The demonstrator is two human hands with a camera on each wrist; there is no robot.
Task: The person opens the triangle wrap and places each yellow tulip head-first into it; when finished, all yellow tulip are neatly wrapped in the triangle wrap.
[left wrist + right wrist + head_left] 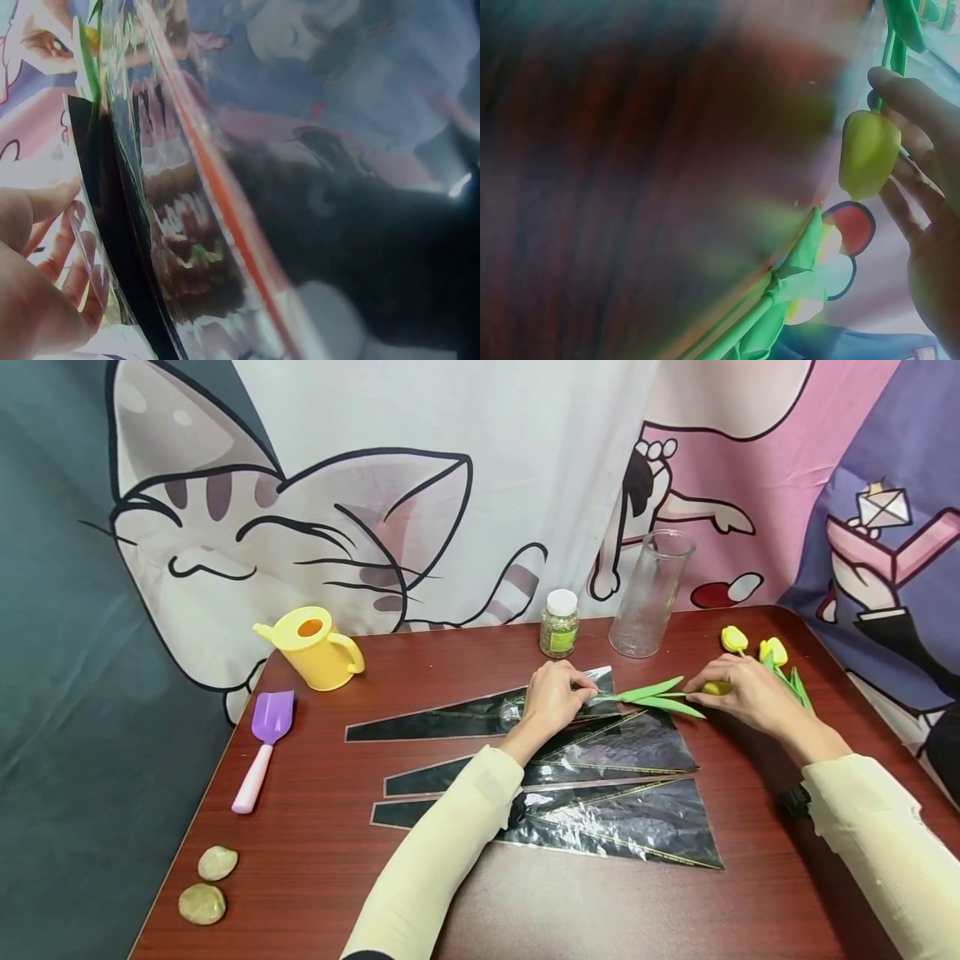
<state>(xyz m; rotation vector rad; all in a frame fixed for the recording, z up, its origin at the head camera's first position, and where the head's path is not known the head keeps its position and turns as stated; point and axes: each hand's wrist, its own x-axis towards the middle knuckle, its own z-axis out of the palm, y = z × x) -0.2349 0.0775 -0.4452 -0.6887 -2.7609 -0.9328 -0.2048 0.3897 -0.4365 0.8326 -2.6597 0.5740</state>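
Observation:
My left hand (pixel 553 697) pinches the wide end of the farthest black-and-clear plastic flower sleeve (pixel 450 718). In the left wrist view, the fingers (pixel 71 262) lie against its clear film. Between thumb and fingertips my right hand (pixel 750 689) holds the stem of an artificial yellow tulip (pixel 870 154), just below the bloom. The tulip lies sideways, its green leaves (pixel 652 693) outside the sleeve and its lower stem at the sleeve mouth; how far in the stem reaches is hidden by the left hand. Nearer me lie two more sleeves, one middle (pixel 622 747) and one front (pixel 622 818).
Two more yellow tulips (pixel 772 652) lie beyond the right hand. At the back stand a clear glass vase (pixel 651 597) and a white-capped jar (pixel 559 627). A yellow watering can (pixel 322 652), purple shovel (pixel 272 714) and two stones (pixel 202 903) occupy the left side.

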